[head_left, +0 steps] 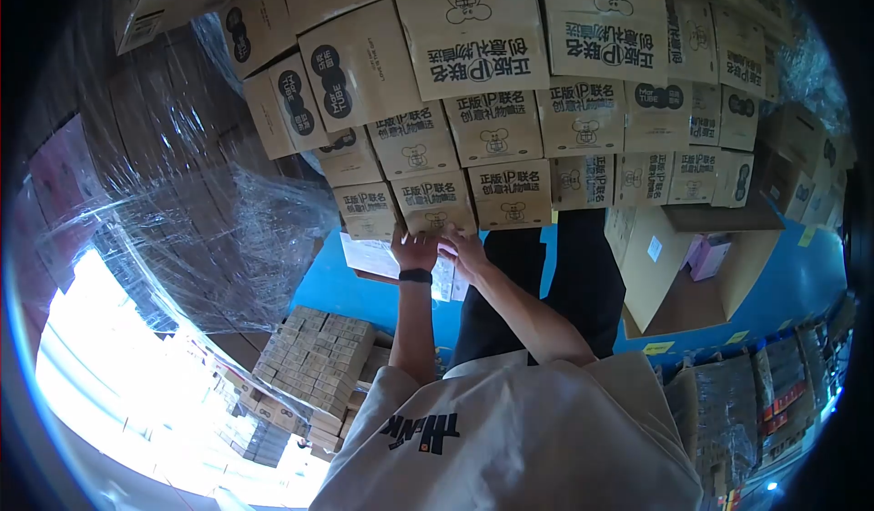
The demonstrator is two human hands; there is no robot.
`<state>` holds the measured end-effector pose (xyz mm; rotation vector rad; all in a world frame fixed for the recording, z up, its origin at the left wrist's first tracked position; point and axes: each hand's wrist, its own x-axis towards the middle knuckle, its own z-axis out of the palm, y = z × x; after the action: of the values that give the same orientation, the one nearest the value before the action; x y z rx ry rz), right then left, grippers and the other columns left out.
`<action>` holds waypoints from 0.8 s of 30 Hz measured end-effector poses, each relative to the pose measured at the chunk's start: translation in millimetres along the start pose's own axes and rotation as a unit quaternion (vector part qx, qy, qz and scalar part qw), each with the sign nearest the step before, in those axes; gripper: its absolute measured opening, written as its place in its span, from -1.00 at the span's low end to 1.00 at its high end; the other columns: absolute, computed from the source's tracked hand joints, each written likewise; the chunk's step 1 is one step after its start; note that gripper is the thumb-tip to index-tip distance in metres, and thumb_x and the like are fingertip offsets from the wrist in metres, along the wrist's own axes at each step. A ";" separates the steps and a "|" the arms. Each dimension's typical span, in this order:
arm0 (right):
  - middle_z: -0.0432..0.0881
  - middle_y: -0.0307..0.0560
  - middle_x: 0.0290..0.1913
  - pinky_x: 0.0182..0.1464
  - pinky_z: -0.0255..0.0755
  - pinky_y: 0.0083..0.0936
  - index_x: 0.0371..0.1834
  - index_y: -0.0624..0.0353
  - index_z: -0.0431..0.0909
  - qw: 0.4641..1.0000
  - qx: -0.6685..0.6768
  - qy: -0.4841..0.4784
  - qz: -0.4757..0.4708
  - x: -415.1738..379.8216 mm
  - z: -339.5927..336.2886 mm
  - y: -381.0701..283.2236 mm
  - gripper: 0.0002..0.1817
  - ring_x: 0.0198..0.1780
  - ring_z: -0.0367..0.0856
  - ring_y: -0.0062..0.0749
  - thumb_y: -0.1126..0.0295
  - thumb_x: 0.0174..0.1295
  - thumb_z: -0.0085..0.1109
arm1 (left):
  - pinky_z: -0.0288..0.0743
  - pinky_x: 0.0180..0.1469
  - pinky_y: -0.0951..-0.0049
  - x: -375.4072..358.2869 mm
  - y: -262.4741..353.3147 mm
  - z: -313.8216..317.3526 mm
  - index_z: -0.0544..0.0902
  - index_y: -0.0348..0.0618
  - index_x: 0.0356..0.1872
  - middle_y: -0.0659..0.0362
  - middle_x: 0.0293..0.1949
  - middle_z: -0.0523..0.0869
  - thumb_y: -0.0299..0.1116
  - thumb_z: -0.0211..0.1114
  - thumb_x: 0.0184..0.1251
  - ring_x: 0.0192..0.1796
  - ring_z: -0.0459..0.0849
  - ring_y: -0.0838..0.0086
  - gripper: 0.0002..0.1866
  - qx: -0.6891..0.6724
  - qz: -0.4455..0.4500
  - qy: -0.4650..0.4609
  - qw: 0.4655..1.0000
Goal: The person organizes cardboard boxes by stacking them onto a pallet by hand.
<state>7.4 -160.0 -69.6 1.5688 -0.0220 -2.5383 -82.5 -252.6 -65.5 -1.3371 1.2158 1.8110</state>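
Observation:
Stacked cardboard boxes printed with dark Chinese lettering and a cartoon bear rise in front of me. Both my hands are at the lower edge of one cardboard box in the bottom row. My left hand, with a black band at the wrist, has its fingers bent against that edge. Close beside it, my right hand reaches in from the right, its fingers closed on the same edge near the box's corner. Where the fingertips go under the box is hidden. Below the hands lies a whitish, shiny-topped carton, partly covered by the left forearm.
An open carton with a pink box inside stands right of my legs on the blue floor. Plastic-wrapped stacks rise at left. A pallet of small cartons sits lower left. More wrapped goods stand lower right.

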 end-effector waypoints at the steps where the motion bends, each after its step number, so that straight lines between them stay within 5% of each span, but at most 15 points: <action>1: 0.54 -0.19 0.10 0.09 0.36 -0.13 0.22 -0.09 0.31 1.000 -0.019 -0.005 0.013 -4.7 0.5 -2.4 -0.56 0.11 0.52 -0.32 0.03 0.39 0.10 | 0.21 0.42 0.06 5.1 1.1 -15.5 0.29 -0.34 0.27 -0.15 0.28 0.37 -0.01 0.19 0.33 0.35 0.34 0.03 -0.32 0.039 0.010 -0.054 0.998; 2: 0.54 -0.19 0.12 0.10 0.37 -0.13 0.21 -0.07 0.33 0.999 -0.036 -0.008 0.023 -8.1 0.2 -5.9 -0.56 0.12 0.52 -0.31 0.02 0.39 0.10 | 0.19 0.45 0.10 10.5 2.1 -30.8 0.29 -0.33 0.26 -0.13 0.28 0.37 -0.02 0.19 0.33 0.37 0.31 0.06 -0.34 0.075 0.023 -0.107 0.991; 4: 0.53 -0.17 0.16 0.11 0.36 -0.12 0.20 -0.03 0.37 0.996 -0.083 -0.003 0.031 7.0 -14.9 -1.6 -0.55 0.13 0.52 -0.30 0.00 0.37 0.11 | 0.20 0.45 0.14 -24.9 11.3 -8.5 0.26 -0.39 0.27 -0.12 0.27 0.39 -0.02 0.16 0.36 0.37 0.32 0.08 -0.32 -0.198 -0.074 -0.072 0.975; 8: 0.52 -0.14 0.22 0.15 0.33 -0.10 0.19 0.03 0.43 0.982 -0.165 -0.029 0.082 5.6 -16.4 -22.7 -0.49 0.15 0.51 -0.28 -0.06 0.34 0.13 | 0.13 0.48 0.17 -10.1 -12.3 -3.4 0.23 -0.50 0.31 -0.12 0.33 0.37 -0.01 0.10 0.38 0.43 0.26 0.12 -0.26 -0.114 0.058 0.049 0.991; 9: 0.58 -0.15 0.10 0.12 0.36 -0.14 0.22 0.02 0.41 0.977 -0.179 -0.036 0.110 6.6 -23.7 -22.2 -0.44 0.11 0.52 -0.29 -0.06 0.30 0.19 | 0.12 0.48 0.16 -4.2 -16.5 -11.4 0.28 -0.47 0.29 -0.10 0.32 0.40 0.02 0.05 0.41 0.42 0.29 0.14 -0.30 -0.099 0.048 -0.040 0.993; 12: 0.60 -0.19 -0.01 0.02 0.42 -0.25 0.17 0.03 0.44 0.940 -0.287 -0.061 0.175 -22.0 -43.3 -58.4 -0.50 0.01 0.56 -0.35 0.04 0.25 0.28 | 0.17 0.43 0.16 -13.7 -33.8 -10.8 0.35 -0.37 0.25 -0.06 0.27 0.45 0.07 -0.05 0.44 0.35 0.37 0.18 -0.35 -0.049 -0.013 -0.027 0.998; 16: 0.61 -0.29 -0.20 -0.13 0.47 -0.38 -0.08 0.01 0.54 0.952 -0.265 0.143 0.059 -65.2 -73.6 -114.0 -0.69 -0.17 0.58 -0.50 0.23 0.16 0.35 | 0.32 0.31 0.19 -56.4 -61.6 21.3 0.41 -0.23 0.18 0.08 0.15 0.54 -0.02 -0.06 0.49 0.24 0.49 0.28 -0.50 0.085 -0.052 0.019 0.995; 20: 0.70 -0.05 -0.07 0.04 0.49 -0.48 0.18 0.35 0.47 0.884 -0.457 0.065 -0.080 -64.4 -107.6 -97.9 -0.42 -0.05 0.67 -0.34 0.31 0.10 0.35 | 0.36 0.25 0.25 -88.7 -76.4 79.7 0.43 -0.15 0.18 0.12 0.11 0.55 -0.09 0.04 0.46 0.20 0.52 0.32 -0.57 0.222 0.014 -0.003 0.975; 21: 0.70 0.03 0.01 0.10 0.46 -0.52 0.26 0.49 0.36 0.871 -0.483 0.081 -0.043 -64.8 -99.4 -98.1 -0.29 0.06 0.64 -0.36 0.32 0.07 0.35 | 0.37 0.23 0.26 -85.6 -77.0 95.3 0.43 -0.14 0.20 0.12 0.11 0.55 -0.11 0.05 0.46 0.20 0.52 0.33 -0.57 0.220 0.001 -0.021 0.975; 22: 0.69 0.12 0.00 0.10 0.49 -0.36 0.22 0.41 0.45 0.854 -0.507 0.108 -0.038 -56.9 -101.9 -93.6 -0.29 0.06 0.66 -0.10 0.22 0.01 0.39 | 0.38 0.22 0.26 -87.5 -76.0 109.0 0.43 -0.12 0.22 0.13 0.11 0.55 -0.13 0.06 0.45 0.19 0.53 0.34 -0.57 0.220 -0.012 -0.034 0.975; 24: 0.69 0.15 -0.03 0.11 0.49 -0.24 0.17 0.30 0.52 0.753 -0.642 0.132 -0.064 -55.8 -104.4 -95.1 -0.41 0.06 0.64 0.04 0.16 0.10 0.27 | 0.40 0.17 0.30 -91.6 -72.1 141.7 0.43 -0.11 0.25 0.15 0.09 0.58 -0.16 0.06 0.46 0.14 0.56 0.39 -0.57 0.248 0.026 -0.096 0.964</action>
<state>112.8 -51.0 -76.2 1.1867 1.5156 -1.5044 -50.1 -88.1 8.9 -0.8353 1.4790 1.4891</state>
